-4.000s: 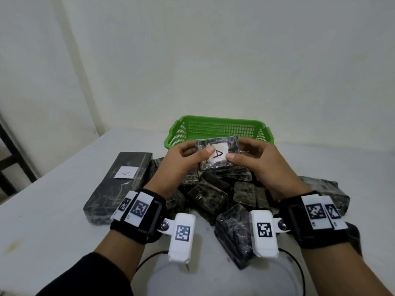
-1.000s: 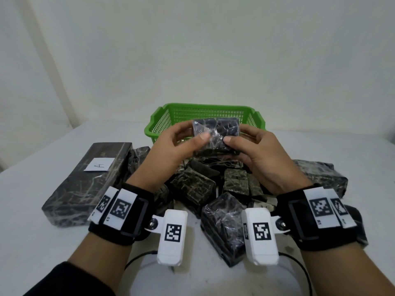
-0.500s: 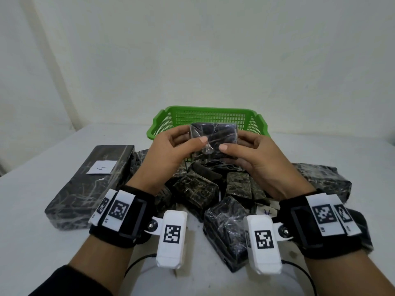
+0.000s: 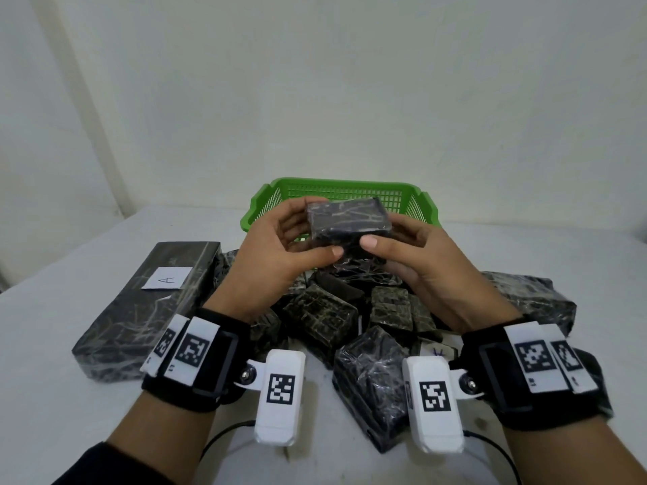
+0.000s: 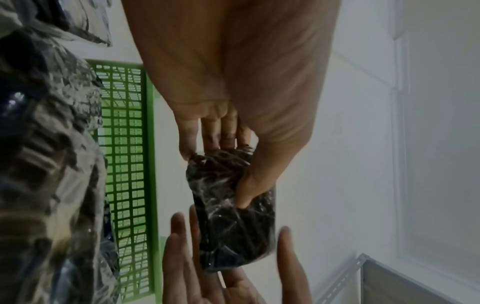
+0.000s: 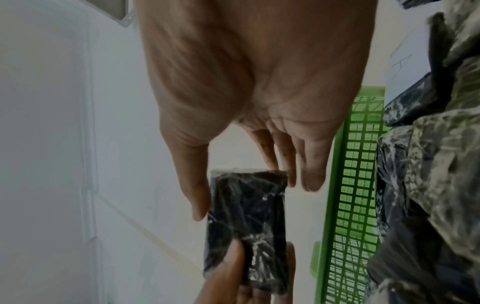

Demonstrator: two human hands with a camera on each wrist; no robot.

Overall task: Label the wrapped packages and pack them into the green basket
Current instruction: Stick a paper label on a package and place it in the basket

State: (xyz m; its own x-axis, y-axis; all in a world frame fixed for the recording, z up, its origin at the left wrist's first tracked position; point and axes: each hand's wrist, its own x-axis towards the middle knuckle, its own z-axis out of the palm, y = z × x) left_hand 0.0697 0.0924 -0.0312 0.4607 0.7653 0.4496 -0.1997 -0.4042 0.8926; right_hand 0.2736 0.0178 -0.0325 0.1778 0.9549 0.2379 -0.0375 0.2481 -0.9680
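I hold a small dark wrapped package [image 4: 348, 218] in both hands, just in front of the green basket [image 4: 343, 182]. Its dark top faces up and no label shows on it. My left hand [image 4: 308, 236] grips its left end, thumb on the near edge and fingers behind. My right hand [image 4: 392, 236] holds the right end the same way. The left wrist view shows the package [image 5: 233, 216] pinched by my left thumb beside the basket [image 5: 124, 164]. In the right wrist view the package [image 6: 249, 226] sits between my right thumb and fingers, next to the basket [image 6: 355, 185].
A long wrapped package [image 4: 140, 316] with a white "A" label [image 4: 167, 278] lies at the left. A pile of wrapped packages [image 4: 322, 316] fills the table's middle under my hands, and another package [image 4: 532, 295] lies at the right. A wall stands behind the basket.
The "A" label that faced me 4 s ago has turned out of sight. Over the last second the package has tipped flatter, its dark face up, still in both hands.
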